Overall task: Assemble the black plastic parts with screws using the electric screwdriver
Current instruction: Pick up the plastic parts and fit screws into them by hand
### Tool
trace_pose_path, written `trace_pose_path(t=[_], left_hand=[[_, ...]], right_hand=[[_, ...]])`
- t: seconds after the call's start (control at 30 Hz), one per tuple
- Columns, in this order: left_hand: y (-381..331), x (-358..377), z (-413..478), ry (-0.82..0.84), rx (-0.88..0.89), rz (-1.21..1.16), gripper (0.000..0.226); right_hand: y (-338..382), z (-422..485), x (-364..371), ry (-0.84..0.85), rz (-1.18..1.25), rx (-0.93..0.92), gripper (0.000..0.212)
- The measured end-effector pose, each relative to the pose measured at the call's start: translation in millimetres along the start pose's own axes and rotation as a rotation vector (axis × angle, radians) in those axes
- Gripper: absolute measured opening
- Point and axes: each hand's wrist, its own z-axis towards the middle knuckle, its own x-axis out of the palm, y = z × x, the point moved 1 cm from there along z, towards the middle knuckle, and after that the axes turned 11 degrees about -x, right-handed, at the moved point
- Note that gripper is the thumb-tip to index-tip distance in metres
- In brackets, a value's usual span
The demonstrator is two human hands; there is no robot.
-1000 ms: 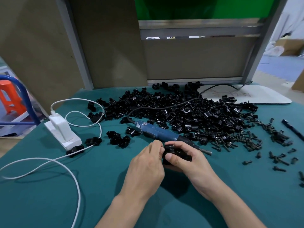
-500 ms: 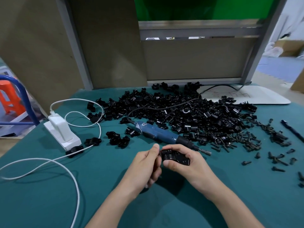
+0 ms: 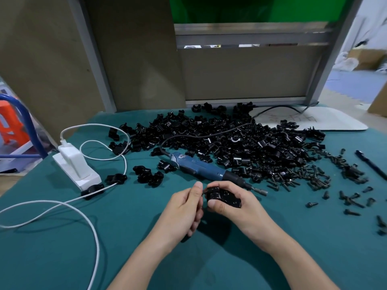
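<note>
My right hand (image 3: 236, 204) grips a black plastic part (image 3: 223, 196) just above the green table. Beside it, my left hand (image 3: 185, 210) pinches something small and dark against the part's left end; it looks like a screw, mostly hidden by my fingers. The blue electric screwdriver (image 3: 205, 171) lies on the table just behind my hands, bit pointing right. A big heap of black plastic parts (image 3: 240, 143) covers the table's middle. Loose black screws (image 3: 303, 177) are scattered right of the heap.
A white power adapter (image 3: 75, 166) with a looping white cable (image 3: 62, 204) lies at the left. Several joined black parts (image 3: 148, 175) sit left of the screwdriver. A white board (image 3: 326, 122) lies at the back right, a black pen-like rod (image 3: 371, 164) at the far right.
My left hand drew back slightly from the part, then came up to its left end again with fingertips pinched. My right hand kept hold of the part and tilted it a little.
</note>
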Motion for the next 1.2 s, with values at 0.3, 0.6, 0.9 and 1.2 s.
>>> trace_pose_path(t=[0.3,0.6,0.9,1.2], left_hand=[[1,-4,0,0.004,0.125,0.067,0.025],[-1,-5,5,-0.003,0.012,-0.08,0.039],[1,-7,7,-0.003,0.127,0.022,0.011],[-1,0,6,0.033,0.049,-0.151,0.032]], right_hand=[[-3,0,-2,-0.012,0.012,0.007,0.026],[-5,1,-2,-0.021,0.003,-0.001,0.027],[-9,2,-2,0.013,0.11,0.031,0.025],[-11,3,-2,-0.023,0.136,0.032,0.028]])
